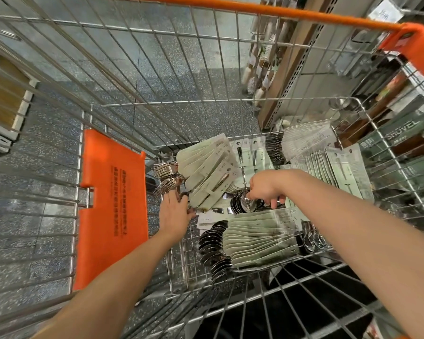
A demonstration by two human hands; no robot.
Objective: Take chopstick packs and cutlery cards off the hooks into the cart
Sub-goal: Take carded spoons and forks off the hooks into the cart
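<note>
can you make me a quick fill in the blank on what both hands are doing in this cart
1. Both hands reach down into the wire ____.
2. The right hand pinches a shiny metal ____ above the pale green cards.
3. The left hand touches another fanned stack of cards beside the ____ plastic flap.

Missing words: cart; spoon; orange

"shovel" on green box
</note>
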